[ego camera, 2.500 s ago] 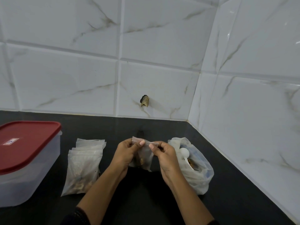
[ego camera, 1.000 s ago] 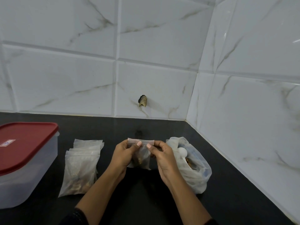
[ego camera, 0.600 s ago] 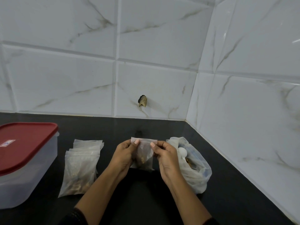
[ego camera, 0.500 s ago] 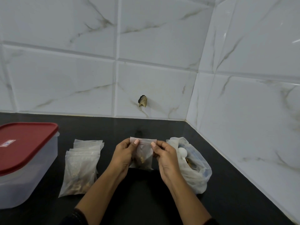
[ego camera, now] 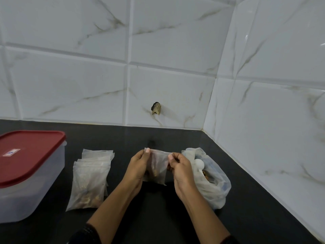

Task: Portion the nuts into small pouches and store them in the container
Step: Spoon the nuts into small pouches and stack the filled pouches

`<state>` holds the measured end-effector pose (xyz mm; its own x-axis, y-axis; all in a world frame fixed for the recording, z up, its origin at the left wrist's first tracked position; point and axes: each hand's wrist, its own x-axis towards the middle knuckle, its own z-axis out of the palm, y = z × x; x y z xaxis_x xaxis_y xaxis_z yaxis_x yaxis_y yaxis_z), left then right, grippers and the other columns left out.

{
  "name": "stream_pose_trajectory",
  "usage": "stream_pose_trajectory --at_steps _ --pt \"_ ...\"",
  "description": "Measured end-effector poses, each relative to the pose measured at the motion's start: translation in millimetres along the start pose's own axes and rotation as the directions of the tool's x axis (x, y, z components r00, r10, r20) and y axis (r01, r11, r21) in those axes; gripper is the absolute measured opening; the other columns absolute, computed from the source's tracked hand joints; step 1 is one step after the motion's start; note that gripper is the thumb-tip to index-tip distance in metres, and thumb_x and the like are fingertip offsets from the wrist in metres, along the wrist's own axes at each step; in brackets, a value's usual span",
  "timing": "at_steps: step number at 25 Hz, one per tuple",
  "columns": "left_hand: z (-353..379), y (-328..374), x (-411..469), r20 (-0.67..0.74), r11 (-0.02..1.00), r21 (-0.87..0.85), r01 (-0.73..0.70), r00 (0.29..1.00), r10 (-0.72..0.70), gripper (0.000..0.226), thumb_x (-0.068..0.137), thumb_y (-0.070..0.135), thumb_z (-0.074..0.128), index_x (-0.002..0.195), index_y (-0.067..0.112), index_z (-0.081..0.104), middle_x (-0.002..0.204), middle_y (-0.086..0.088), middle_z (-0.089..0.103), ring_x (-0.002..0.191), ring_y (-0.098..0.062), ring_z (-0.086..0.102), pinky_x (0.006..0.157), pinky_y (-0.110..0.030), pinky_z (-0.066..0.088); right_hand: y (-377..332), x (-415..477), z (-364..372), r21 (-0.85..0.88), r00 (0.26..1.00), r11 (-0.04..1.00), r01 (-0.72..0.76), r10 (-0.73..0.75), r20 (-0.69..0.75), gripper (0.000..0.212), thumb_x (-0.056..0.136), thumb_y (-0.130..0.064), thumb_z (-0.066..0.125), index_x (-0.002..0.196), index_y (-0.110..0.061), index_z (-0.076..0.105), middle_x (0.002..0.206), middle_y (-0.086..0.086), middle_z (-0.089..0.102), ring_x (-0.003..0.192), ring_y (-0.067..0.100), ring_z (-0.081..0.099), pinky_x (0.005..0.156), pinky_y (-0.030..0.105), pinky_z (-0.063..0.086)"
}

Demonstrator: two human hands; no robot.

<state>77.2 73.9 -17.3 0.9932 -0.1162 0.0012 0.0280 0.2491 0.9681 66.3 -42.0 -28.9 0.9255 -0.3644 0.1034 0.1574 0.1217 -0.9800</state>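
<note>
Worktop [ego camera: 263, 208] runs black into the tiled corner, with free room on my near side. The lidded container [ego camera: 26, 173] sits far left, the nut bag [ego camera: 214, 187] right and the filled pouches [ego camera: 89, 180] between. My left hand [ego camera: 138, 166] and right hand [ego camera: 181, 170] pinch one pouch [ego camera: 157, 166] by its top strip. I judge I am sealing it; next, press along the strip and lay it aside.

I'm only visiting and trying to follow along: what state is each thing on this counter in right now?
small pouch, held upright, nuts at the bottom
left hand, pinches the pouch's top edge
right hand, pinches the pouch's top edge
stack of pouches, filled, lying flat on the counter
container, red lid on
large plastic bag, mouth open, nuts inside
</note>
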Motion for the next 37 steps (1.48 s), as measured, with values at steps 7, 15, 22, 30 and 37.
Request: stream_pose_trajectory --at_steps 7,15,22,30,37 --pt "-3.2 -8.8 -6.9 -0.005 0.989 0.117 -0.091 0.996 0.093 0.02 0.099 0.024 0.037 0.112 0.02 0.052 0.111 -0.008 0.061 0.097 -0.019 0.061 0.081 -0.033 0.053 4.4 -14.0 0.6 -0.037 0.993 0.999 0.014 -0.01 0.114 0.017 0.089 -0.01 0.058 0.102 -0.019 0.054 0.101 0.006 0.065 0.096 0.021 0.064 0.085 0.036 0.053" --pt "0.0 -7.2 -40.9 -0.004 0.895 0.392 -0.214 0.972 0.235 0.041 0.095 0.017 0.049 0.133 0.009 0.037 0.123 -0.009 0.057 0.099 -0.012 0.055 0.075 -0.016 0.047 -2.2 -46.7 4.9 -0.076 0.996 0.994 0.079 -0.082 -0.044 0.026 0.086 0.0 0.059 0.099 -0.02 0.05 0.087 -0.001 0.062 0.075 0.01 0.06 0.063 0.02 0.052" --pt "-22.7 -1.2 -90.5 -0.03 0.788 0.525 -0.32 0.919 0.393 0.054 0.097 0.021 0.043 0.146 0.011 0.022 0.143 -0.008 0.041 0.131 -0.018 0.04 0.107 -0.027 0.035 -1.3 -96.0 32.1 -0.113 0.988 0.988 0.108 -0.119 -0.095 0.019 0.088 -0.006 0.058 0.095 -0.021 0.049 0.09 -0.004 0.058 0.082 0.009 0.056 0.072 0.02 0.045" --pt "-77.7 12.5 -123.4 -0.275 0.699 0.692 -0.181 0.828 0.488 0.048 0.097 0.017 0.041 0.143 0.011 0.031 0.133 -0.014 0.035 0.124 -0.025 0.032 0.1 -0.036 0.038 0.5 -143.5 81.1 -0.183 0.98 0.973 0.143 -0.113 0.166 0.029 0.092 -0.005 0.051 0.113 -0.024 0.049 0.104 -0.011 0.059 0.097 0.004 0.057 0.081 0.017 0.047" --pt "-108.5 10.5 -109.4 -0.308 0.735 0.671 -0.104 0.862 0.403 0.042 0.098 0.015 0.035 0.138 0.005 0.035 0.144 -0.017 0.034 0.133 -0.03 0.033 0.11 -0.044 0.032 5.7 -147.2 99.9 -0.456 0.943 0.858 0.236 -0.089 0.32 0.049 0.096 -0.011 0.044 0.14 -0.026 0.031 0.135 0.007 0.049 0.118 0.015 0.051 0.089 0.018 0.041"
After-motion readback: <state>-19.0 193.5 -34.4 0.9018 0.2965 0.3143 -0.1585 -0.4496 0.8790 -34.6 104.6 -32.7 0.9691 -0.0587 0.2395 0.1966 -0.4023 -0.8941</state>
